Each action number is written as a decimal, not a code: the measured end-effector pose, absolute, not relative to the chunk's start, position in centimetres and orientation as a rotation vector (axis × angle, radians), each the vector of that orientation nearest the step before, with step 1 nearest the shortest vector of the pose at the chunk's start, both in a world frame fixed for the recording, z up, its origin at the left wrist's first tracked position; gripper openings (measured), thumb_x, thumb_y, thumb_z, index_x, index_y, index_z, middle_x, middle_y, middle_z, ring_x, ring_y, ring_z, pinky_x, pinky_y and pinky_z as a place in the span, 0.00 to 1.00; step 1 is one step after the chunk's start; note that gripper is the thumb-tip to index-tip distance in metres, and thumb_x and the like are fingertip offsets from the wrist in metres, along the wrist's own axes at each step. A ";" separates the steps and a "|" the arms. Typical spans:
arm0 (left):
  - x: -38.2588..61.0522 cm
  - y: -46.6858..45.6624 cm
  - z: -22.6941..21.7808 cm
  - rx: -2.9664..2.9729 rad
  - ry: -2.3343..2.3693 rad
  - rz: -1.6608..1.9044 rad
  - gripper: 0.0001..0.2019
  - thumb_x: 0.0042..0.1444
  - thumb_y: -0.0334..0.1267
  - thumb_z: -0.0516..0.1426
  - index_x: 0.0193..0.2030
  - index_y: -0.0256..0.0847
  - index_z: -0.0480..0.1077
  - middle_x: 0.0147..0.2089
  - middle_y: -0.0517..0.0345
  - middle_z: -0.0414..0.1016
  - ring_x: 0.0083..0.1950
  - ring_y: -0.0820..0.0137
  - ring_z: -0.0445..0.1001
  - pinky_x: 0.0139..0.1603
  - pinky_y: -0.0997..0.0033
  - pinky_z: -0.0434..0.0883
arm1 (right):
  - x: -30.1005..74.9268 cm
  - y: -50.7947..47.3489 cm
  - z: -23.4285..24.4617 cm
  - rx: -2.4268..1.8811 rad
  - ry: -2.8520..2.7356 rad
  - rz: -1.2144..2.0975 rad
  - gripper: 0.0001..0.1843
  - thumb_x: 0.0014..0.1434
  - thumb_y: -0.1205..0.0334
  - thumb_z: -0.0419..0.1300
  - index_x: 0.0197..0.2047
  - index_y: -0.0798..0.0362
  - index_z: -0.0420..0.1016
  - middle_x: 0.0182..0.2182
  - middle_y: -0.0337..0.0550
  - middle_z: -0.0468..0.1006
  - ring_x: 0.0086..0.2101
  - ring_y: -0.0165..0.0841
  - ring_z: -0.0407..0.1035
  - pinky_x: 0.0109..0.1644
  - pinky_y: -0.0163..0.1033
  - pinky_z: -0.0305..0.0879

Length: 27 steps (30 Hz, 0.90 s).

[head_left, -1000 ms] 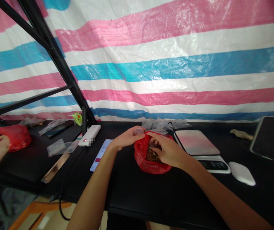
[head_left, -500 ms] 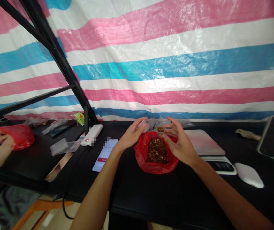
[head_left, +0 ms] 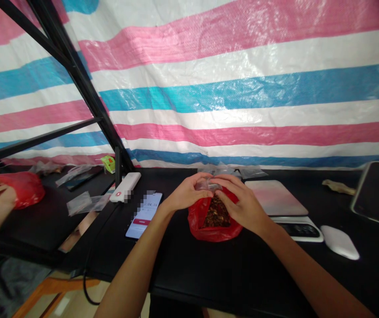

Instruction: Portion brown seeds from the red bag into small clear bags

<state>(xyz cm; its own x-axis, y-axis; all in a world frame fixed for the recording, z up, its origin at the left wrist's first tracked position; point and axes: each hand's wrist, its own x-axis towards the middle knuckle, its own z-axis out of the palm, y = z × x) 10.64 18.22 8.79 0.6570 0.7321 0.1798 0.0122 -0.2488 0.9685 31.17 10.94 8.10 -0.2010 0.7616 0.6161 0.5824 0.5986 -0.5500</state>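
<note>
Red bag (head_left: pixel 196 227) sits open on black desk (head_left: pixel 189 274), right in front of person, loose brown bits (head_left: pixel 216 215) inside. White rounded thing (head_left: pixel 340 242) off to right. Phone (head_left: pixel 144 216) lies left of bag, screen lit. Left hand (head_left: pixel 189 193) and right hand (head_left: pixel 242 201) meet over bag's far side, fingers curled in, both gripping clear plastic (head_left: pixel 209 183), can't tell its exact shape. Scale (head_left: pixel 280 205) just right of bag. Clear bags (head_left: pixel 252 171) farther back, striped sheet (head_left: pixel 242 92) behind everything.
</note>
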 end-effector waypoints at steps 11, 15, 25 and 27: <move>10.7 18.1 9.3 1.909 0.736 0.823 0.23 0.55 0.40 0.69 0.58 0.40 0.75 0.55 0.50 0.80 0.53 0.60 0.78 0.57 0.62 0.72 | 31.2 11.5 7.0 -1.202 -1.811 0.237 0.12 0.71 0.55 0.57 0.56 0.46 0.70 0.50 0.47 0.78 0.50 0.42 0.75 0.56 0.49 0.71; 10.8 18.0 9.3 1.989 0.781 0.831 0.21 0.56 0.39 0.67 0.56 0.41 0.76 0.52 0.52 0.81 0.50 0.61 0.78 0.55 0.62 0.73 | 31.0 11.5 7.2 -1.103 -1.843 0.194 0.09 0.70 0.61 0.56 0.53 0.45 0.72 0.50 0.46 0.78 0.53 0.43 0.73 0.59 0.49 0.69; 11.1 17.5 9.4 1.979 0.751 0.797 0.26 0.52 0.43 0.71 0.58 0.41 0.76 0.55 0.49 0.81 0.54 0.58 0.78 0.58 0.61 0.73 | 31.2 11.5 7.0 -1.218 -1.715 0.414 0.12 0.64 0.53 0.66 0.48 0.46 0.73 0.41 0.41 0.81 0.41 0.39 0.78 0.49 0.45 0.75; 11.1 17.6 9.2 1.965 0.742 0.795 0.28 0.51 0.43 0.71 0.59 0.41 0.75 0.55 0.49 0.81 0.54 0.57 0.78 0.57 0.60 0.73 | 31.0 11.5 7.1 -1.199 -1.698 0.444 0.12 0.63 0.53 0.66 0.48 0.46 0.73 0.41 0.41 0.82 0.40 0.38 0.78 0.48 0.45 0.75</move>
